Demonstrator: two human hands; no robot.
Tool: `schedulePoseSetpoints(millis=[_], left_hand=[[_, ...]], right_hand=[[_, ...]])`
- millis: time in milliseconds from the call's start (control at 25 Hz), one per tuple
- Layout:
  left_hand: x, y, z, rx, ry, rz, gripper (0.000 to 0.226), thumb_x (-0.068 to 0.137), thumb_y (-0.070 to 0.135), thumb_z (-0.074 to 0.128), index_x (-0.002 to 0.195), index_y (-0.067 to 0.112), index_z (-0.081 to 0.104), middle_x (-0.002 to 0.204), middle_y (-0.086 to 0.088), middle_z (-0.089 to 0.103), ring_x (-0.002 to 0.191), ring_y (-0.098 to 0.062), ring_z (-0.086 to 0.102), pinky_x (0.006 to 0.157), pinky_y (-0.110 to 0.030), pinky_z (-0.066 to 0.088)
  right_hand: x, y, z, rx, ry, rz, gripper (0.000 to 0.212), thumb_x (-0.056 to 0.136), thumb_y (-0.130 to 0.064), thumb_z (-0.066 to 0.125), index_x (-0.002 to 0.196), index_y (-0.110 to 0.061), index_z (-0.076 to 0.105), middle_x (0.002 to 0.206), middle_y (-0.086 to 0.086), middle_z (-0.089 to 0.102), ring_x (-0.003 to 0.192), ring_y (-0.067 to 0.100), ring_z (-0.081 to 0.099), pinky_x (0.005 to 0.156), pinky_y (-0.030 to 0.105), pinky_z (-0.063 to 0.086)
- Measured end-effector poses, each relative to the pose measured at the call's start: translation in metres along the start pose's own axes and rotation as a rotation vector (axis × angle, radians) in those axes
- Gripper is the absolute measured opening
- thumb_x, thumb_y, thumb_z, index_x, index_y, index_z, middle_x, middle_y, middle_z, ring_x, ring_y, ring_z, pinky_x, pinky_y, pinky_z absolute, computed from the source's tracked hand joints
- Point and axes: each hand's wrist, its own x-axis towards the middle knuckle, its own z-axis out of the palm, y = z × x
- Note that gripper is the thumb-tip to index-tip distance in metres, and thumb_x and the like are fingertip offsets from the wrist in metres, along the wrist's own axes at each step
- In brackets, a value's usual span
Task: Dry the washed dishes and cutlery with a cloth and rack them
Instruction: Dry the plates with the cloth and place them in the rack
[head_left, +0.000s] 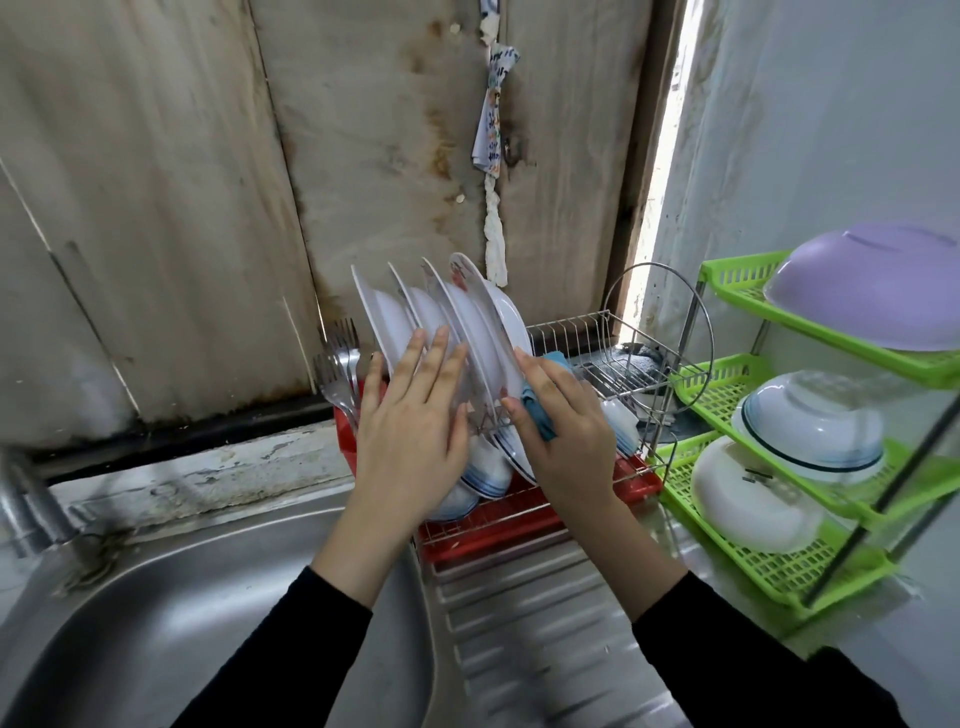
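Observation:
Several white plates (452, 317) stand on edge in the upper tier of a wire dish rack (597, 338) with a red drip tray (498, 525). My left hand (410, 421) lies flat with straight fingers against the nearest plates. My right hand (563, 431) grips a blue cloth (540, 415) and presses it to the rightmost plate. Forks (340, 364) stand in a holder at the rack's left end. Blue-rimmed bowls (480, 470) sit in the lower tier, partly hidden by my hands.
A steel sink (182, 613) with a ribbed drainboard (519, 623) is in front. A green plastic shelf (737, 395) at the right holds a purple basin (872, 286), a glass bowl (810, 421) and a white bowl (748, 499). A stained wall stands close behind the rack.

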Motion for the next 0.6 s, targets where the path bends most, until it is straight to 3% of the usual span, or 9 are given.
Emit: schedulePoseSetpoints(millis=[80, 200, 400, 600], left_hand=[[-0.020, 0.003, -0.011, -0.016, -0.009, -0.018, 0.055, 0.091, 0.031, 0.033, 0.142, 0.013, 0.047, 0.150, -0.005, 0.042, 0.142, -0.021, 0.033, 0.115, -0.047, 0.017], [-0.061, 0.006, -0.028, -0.003, -0.056, -0.051, 0.055, 0.089, 0.030, 0.036, 0.140, 0.013, 0.049, 0.148, -0.005, 0.045, 0.139, -0.022, 0.038, 0.114, -0.044, 0.015], [-0.145, 0.016, -0.060, -0.012, -0.196, -0.139, 0.058, 0.086, 0.030, 0.035, 0.140, 0.013, 0.048, 0.150, -0.006, 0.042, 0.139, -0.023, 0.038, 0.115, -0.048, 0.018], [-0.232, 0.009, -0.099, 0.030, -0.321, -0.203, 0.060, 0.083, 0.029, 0.034, 0.137, 0.010, 0.052, 0.148, -0.009, 0.045, 0.137, -0.024, 0.042, 0.114, -0.048, 0.021]], right_hand=[[-0.014, -0.018, -0.016, 0.015, -0.016, 0.036, 0.040, 0.092, -0.030, 0.061, 0.129, -0.013, 0.061, 0.122, 0.002, 0.065, 0.103, 0.018, 0.061, 0.084, 0.015, 0.045], [-0.048, -0.045, -0.039, 0.018, -0.091, 0.095, 0.037, 0.093, -0.032, 0.060, 0.126, -0.016, 0.063, 0.123, -0.001, 0.064, 0.108, 0.016, 0.061, 0.080, 0.017, 0.049], [-0.112, -0.087, -0.077, 0.013, -0.264, 0.186, 0.029, 0.089, -0.028, 0.065, 0.116, -0.017, 0.067, 0.119, -0.004, 0.063, 0.099, 0.019, 0.063, 0.069, 0.029, 0.057], [-0.175, -0.147, -0.102, 0.041, -0.398, 0.253, 0.029, 0.083, -0.025, 0.072, 0.110, -0.016, 0.069, 0.115, -0.004, 0.065, 0.093, 0.019, 0.065, 0.067, 0.026, 0.054]])
